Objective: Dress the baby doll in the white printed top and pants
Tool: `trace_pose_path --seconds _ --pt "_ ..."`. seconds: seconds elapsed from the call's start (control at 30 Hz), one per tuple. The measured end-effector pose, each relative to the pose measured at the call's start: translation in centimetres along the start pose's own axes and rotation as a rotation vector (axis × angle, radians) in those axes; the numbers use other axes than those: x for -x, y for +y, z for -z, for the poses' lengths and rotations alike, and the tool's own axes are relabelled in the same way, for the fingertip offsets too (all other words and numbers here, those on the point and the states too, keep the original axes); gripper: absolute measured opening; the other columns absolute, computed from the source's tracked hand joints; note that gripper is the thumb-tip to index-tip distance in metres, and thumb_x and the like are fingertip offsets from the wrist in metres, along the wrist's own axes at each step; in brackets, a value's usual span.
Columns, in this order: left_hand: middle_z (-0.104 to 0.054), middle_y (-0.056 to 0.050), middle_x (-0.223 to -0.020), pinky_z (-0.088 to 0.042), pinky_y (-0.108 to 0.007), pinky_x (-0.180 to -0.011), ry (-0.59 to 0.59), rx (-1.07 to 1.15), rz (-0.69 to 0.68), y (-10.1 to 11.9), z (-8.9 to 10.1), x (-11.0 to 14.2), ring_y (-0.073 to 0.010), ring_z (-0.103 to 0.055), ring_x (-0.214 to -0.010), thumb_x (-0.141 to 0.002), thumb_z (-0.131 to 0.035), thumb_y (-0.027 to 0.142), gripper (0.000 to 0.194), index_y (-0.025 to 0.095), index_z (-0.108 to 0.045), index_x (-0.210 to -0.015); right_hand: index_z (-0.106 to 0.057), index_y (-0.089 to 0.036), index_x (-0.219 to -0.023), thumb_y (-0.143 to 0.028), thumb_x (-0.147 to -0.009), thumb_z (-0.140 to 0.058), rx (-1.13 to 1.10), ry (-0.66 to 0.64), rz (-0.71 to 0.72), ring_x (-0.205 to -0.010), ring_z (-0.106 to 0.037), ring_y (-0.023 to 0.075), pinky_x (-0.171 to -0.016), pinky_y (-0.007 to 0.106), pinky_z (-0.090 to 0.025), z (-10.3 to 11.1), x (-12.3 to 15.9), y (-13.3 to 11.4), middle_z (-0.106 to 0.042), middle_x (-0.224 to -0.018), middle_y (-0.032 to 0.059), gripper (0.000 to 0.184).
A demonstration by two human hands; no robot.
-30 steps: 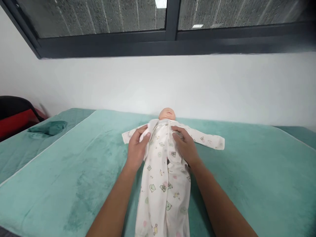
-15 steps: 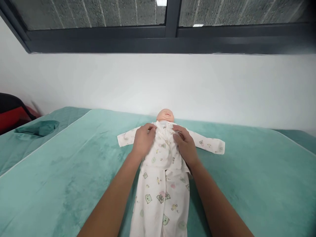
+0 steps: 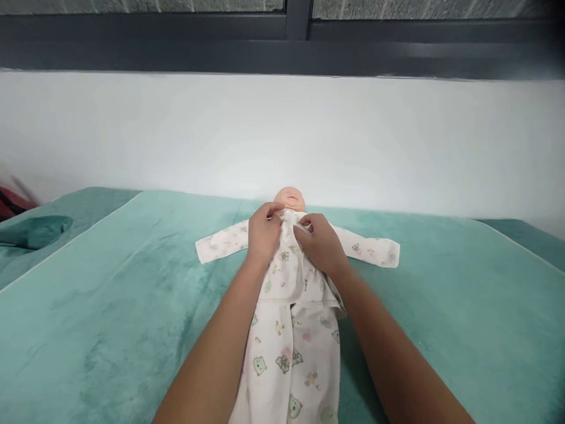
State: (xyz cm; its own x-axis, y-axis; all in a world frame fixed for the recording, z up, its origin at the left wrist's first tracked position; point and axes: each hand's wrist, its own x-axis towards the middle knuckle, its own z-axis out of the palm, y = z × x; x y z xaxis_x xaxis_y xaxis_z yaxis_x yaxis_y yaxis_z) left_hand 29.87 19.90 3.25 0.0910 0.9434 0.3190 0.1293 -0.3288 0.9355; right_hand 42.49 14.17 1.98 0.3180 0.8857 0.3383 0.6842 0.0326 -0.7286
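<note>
- A doll (image 3: 290,197) lay on its back in the middle of a green bed cover (image 3: 132,306), its head at the far end, close to the white wall (image 3: 145,129).
- It wore a white printed top (image 3: 286,277), whose hem lay over a matching lower garment (image 3: 269,353) that ran out of view on the near side.
- The sleeves were stretched out, the left sleeve (image 3: 223,242) and the right sleeve (image 3: 373,252) both flat on the cover.
- The person's left hand (image 3: 265,232) touched the left side of the neckline, fingers curled and thumb close to them; whether cloth was pinched between them could not be told.
- The right hand (image 3: 322,244) was at the right side of the neckline, forefinger and thumb pinching what looked like the top's edge.
- The front panels met below the hands, and the near right corner of the hem sat askew beside the right forearm.
- The step in hand appeared to be closing or straightening the neckline; whether there was a fastener was hidden by the hands.
- The next move seemed to call for steady fingertips, keeping both edges aligned without tugging the doll.
- A dark window frame (image 3: 295,53) crossed the far wall.
</note>
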Motion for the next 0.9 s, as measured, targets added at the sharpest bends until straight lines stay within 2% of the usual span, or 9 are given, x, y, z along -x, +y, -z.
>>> trace_pose_path --seconds 0.13,0.27,0.4,0.47,0.53,0.63,0.8,0.9 --pt "-0.072 -0.006 -0.102 -0.049 -0.032 -0.089 0.026 -0.029 -0.027 -0.3 -0.1 -0.3 -0.0182 -0.065 -0.094 -0.082 -0.052 0.017 0.023 0.018 -0.07 -0.096 -0.054 -0.022 -0.078 -0.051 -0.084 -0.052 0.281 -0.101 -0.105 -0.08 -0.059 0.0261 -0.071 0.037 -0.041 -0.5 -2.9 -1.9 -0.062 -0.082 0.0095 0.03" --pt "-0.071 -0.008 -0.107 -0.047 -0.033 -0.092 -0.006 -0.196 -0.048 -0.6 0.2 -1.0 -0.0194 -0.064 -0.095 -0.083 -0.054 0.019 0.024 0.017 -0.071 -0.1 -0.054 -0.023 -0.068 -0.044 -0.082 -0.056 0.328 -0.054 -0.061 -0.078 -0.059 0.0262 -0.068 0.035 -0.04 -1.6 -4.4 -1.9 -0.06 -0.068 0.0092 0.025" --pt "-0.072 -0.007 -0.097 -0.048 -0.032 -0.083 -0.132 -0.289 -0.046 -1.0 0.3 -2.1 -0.0196 -0.063 -0.085 -0.083 -0.057 0.03 0.022 0.019 -0.073 -0.094 -0.049 -0.023 -0.058 -0.03 -0.079 -0.052 0.195 0.009 -0.045 -0.067 -0.054 0.0205 -0.063 0.032 -0.036 -1.5 -4.8 -0.4 -0.059 -0.063 0.0057 0.023" --pt "-0.072 -0.004 -0.081 -0.046 -0.029 -0.074 -0.218 -0.32 -0.065 -0.9 0.1 -2.6 -0.0178 -0.061 -0.074 -0.081 -0.058 0.03 0.019 0.02 -0.074 -0.082 -0.048 -0.022 -0.056 -0.028 -0.079 -0.049 0.061 0.018 -0.076 -0.064 -0.05 0.0181 -0.061 0.031 -0.035 -1.2 -4.8 -0.1 -0.059 -0.064 0.0035 0.023" --pt "-0.065 0.0 -0.064 -0.043 -0.027 -0.066 -0.255 -0.354 -0.071 -0.6 -0.2 -3.1 -0.015 -0.055 -0.064 -0.077 -0.058 0.025 0.017 0.02 -0.069 -0.065 -0.052 -0.022 -0.06 -0.031 -0.08 -0.048 -0.117 0.051 -0.085 -0.063 -0.048 0.0166 -0.06 0.029 -0.035 -0.9 -4.8 -0.3 -0.058 -0.064 0.0009 0.022" --pt "-0.057 0.002 -0.054 -0.039 -0.025 -0.06 -0.238 -0.367 -0.056 0.0 -0.4 -3.4 -0.0118 -0.048 -0.056 -0.073 -0.057 0.018 0.02 0.019 -0.059 -0.053 -0.057 -0.021 -0.065 -0.035 -0.079 -0.05 -0.296 0.093 -0.07 -0.063 -0.048 0.0157 -0.059 0.028 -0.036 -0.9 -4.7 -1.0 -0.057 -0.063 -0.0012 0.022" --pt "-0.065 0.001 -0.067 -0.042 -0.024 -0.062 -0.089 -0.171 -0.002 0.8 -0.4 -3.1 -0.0121 -0.054 -0.061 -0.078 -0.058 0.026 0.014 0.018 -0.066 -0.069 -0.062 -0.021 -0.065 -0.035 -0.076 -0.056 -0.385 0.126 -0.126 -0.066 -0.051 0.0163 -0.061 0.028 -0.039 -1.4 -4.4 -0.9 -0.061 -0.067 -0.0008 0.019" --pt "-0.065 0.0 -0.065 -0.043 -0.024 -0.061 -0.111 -0.05 0.037 0.8 -0.5 -2.9 -0.0117 -0.055 -0.06 -0.078 -0.06 0.027 0.014 0.017 -0.068 -0.072 -0.065 -0.02 -0.069 -0.036 -0.075 -0.058 -0.472 0.16 -0.157 -0.066 -0.053 0.0164 -0.061 0.028 -0.04 -1.5 -4.3 -0.6 -0.064 -0.071 0.0003 0.018"
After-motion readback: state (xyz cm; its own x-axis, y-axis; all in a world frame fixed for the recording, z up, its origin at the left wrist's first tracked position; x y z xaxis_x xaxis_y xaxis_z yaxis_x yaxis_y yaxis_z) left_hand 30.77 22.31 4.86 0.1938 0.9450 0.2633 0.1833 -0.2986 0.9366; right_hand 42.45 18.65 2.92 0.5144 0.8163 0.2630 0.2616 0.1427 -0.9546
